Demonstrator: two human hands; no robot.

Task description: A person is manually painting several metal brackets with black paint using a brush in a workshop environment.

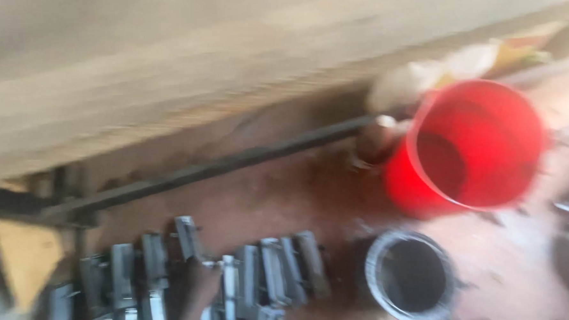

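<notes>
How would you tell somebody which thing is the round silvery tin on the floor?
Find the big red bucket on the reddish floor at the right. Just below it, nearer the camera, stands the tin: a round, open container with a pale metal rim and a dark inside. The grey metal pieces to its left are long and flat, not round.

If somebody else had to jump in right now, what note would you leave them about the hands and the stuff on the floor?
The picture is blurry.
One hand, coming up from the bottom edge, reaches onto the row of grey metal pieces on the reddish floor; left or right, and its grip, cannot be told. No other hand shows.
An open metal can stands right of the pieces, apart from them.
The red bucket sits further back, beside a long dark bar.
Nothing shows which pieces are done.
</notes>
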